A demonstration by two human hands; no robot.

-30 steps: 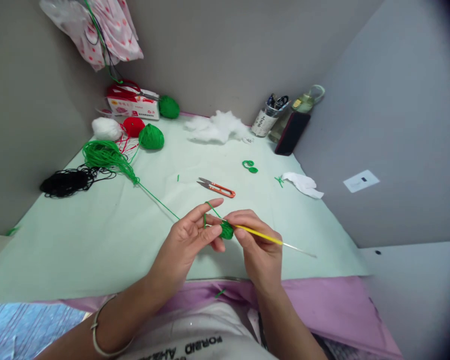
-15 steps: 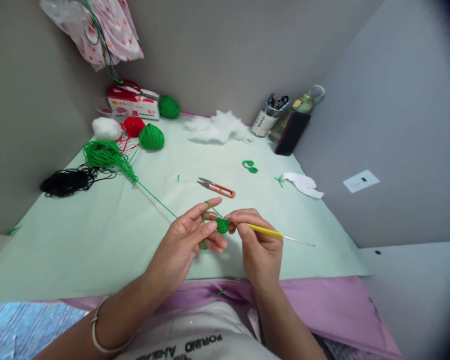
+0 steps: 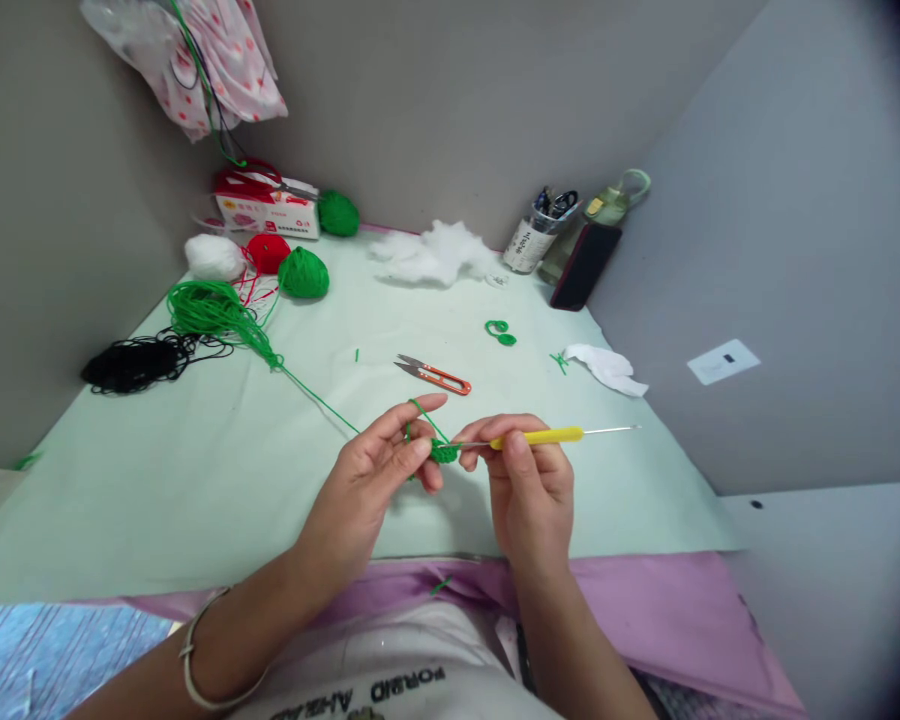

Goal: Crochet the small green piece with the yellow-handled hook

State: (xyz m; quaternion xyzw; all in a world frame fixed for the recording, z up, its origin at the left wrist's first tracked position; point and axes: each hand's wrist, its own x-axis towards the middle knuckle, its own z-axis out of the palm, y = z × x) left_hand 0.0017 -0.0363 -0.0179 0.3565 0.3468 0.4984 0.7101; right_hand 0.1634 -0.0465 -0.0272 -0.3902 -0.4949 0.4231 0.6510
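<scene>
My left hand [image 3: 386,455] pinches a small green crochet piece [image 3: 443,452] between thumb and fingers, with green yarn looped over its raised index finger. From that hand the strand runs back to a loose green skein [image 3: 217,315] at the left. My right hand [image 3: 529,475] is closed on the yellow grip of a crochet hook [image 3: 547,437]. The hook's thin metal end reaches left to the green piece; its other metal end points right. Orange thread snips [image 3: 444,377] lie on the table just beyond both hands.
Black yarn [image 3: 139,364], a white ball [image 3: 215,258], a red ball [image 3: 268,253] and green balls [image 3: 304,273] sit at the left. White stuffing [image 3: 439,255] lies at the back. A pen cup [image 3: 529,243] and a phone [image 3: 586,267] stand back right. A curled green piece [image 3: 500,333] lies right of centre.
My right hand has shifted slightly right, and the crochet hook has swung from slanting down rightward to nearly level. My left fingers have curled in a little below the green piece.
</scene>
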